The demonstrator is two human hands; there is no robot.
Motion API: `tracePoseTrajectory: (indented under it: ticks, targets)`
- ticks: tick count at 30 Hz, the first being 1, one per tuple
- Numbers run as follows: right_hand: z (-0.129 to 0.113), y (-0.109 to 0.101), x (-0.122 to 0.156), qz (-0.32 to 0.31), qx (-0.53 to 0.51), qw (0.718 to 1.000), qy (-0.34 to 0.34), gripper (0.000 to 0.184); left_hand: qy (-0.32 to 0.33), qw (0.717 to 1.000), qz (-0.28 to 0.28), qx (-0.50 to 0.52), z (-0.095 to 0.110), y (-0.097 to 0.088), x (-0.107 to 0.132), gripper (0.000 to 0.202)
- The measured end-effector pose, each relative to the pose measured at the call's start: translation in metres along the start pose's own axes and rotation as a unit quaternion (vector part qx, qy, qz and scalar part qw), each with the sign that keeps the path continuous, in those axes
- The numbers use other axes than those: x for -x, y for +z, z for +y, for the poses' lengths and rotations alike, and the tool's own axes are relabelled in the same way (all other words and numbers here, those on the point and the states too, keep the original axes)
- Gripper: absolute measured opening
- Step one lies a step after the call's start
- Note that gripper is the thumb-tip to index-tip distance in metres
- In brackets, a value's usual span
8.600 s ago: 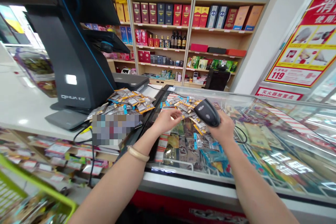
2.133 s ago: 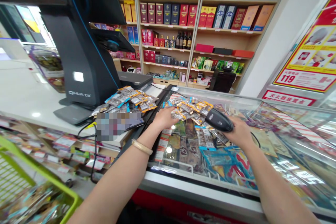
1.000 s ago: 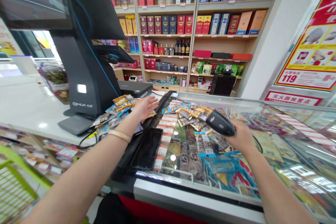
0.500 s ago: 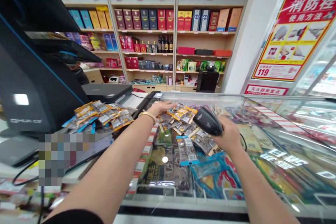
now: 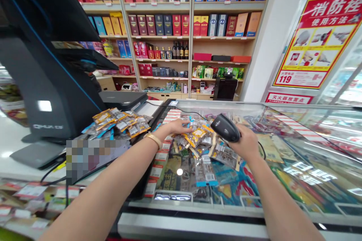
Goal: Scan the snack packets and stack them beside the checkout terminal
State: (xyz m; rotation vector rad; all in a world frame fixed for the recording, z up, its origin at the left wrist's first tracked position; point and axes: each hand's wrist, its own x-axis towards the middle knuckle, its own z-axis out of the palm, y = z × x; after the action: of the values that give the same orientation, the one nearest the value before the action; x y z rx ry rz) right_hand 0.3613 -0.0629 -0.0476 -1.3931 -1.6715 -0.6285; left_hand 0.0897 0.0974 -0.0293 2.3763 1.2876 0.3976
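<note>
My right hand is wrapped round a black barcode scanner, its head tilted left over a pile of small snack packets. These clear packets have orange or blue edges and lie on the glass counter top. At the pile's far left side is my left hand, its fingers stretched out and its thumb apart, touching the packets. A bracelet circles that wrist. Nearest me lies a blue-edged packet with a barcode label showing.
A second heap of packets lies on the left by a black checkout terminal. Bagged goods show under the glass. The scanner's cable loops behind my right wrist. Shelves of boxed bottles stand at the back.
The view has shifted slightly left. My left hand has come a little lower onto the pile, and some packets there have moved. The scanner stays in my right hand above them.
</note>
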Motion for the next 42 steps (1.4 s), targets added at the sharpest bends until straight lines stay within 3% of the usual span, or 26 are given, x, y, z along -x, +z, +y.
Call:
tracePoseTrajectory:
  ticks: [3,6,8,11,14,18,25,30,34,39,42]
  targets:
    - [0.003,0.004,0.002,-0.002,-0.005,1.000,-0.008,0.029,0.024,0.998,-0.044,-0.048,0.007,0.003,0.023,0.073]
    - [0.003,0.006,0.003,0.002,-0.010,1.000,-0.015,0.026,0.047,0.998,-0.044,-0.017,0.013,-0.001,0.040,0.076]
    - [0.002,0.006,0.002,0.003,-0.009,1.000,-0.013,0.024,0.037,0.999,0.007,0.027,0.011,-0.009,0.047,0.070]
    - [-0.001,0.005,0.001,-0.004,-0.007,1.000,-0.003,0.021,-0.046,0.993,0.107,0.033,-0.003,-0.023,0.054,0.057]
    - [-0.004,0.004,0.000,-0.002,-0.011,1.000,0.000,0.022,-0.105,0.988,0.112,-0.013,-0.023,-0.031,0.062,0.050]
    - [-0.007,0.002,-0.002,0.009,-0.016,1.000,-0.013,0.025,-0.110,0.989,0.089,-0.036,-0.038,-0.022,0.072,0.055]
    - [-0.007,0.003,-0.001,-0.008,-0.016,0.999,-0.040,0.030,-0.098,0.985,0.109,-0.095,-0.037,-0.004,0.068,0.076]
    - [-0.007,0.004,0.001,-0.029,-0.020,0.998,-0.046,0.028,-0.070,0.988,0.091,-0.099,-0.031,-0.004,0.067,0.066]
    - [-0.012,0.003,0.000,-0.036,-0.022,0.997,-0.057,0.027,-0.024,0.986,0.148,-0.067,-0.027,-0.007,0.073,0.064]
    - [-0.018,0.000,-0.001,-0.029,-0.034,0.995,-0.084,0.025,-0.075,0.966,0.249,0.010,-0.022,-0.013,0.079,0.042]
    - [-0.023,-0.003,-0.003,-0.025,-0.038,0.995,-0.091,0.026,-0.067,0.948,0.298,0.093,-0.016,-0.016,0.081,0.035]
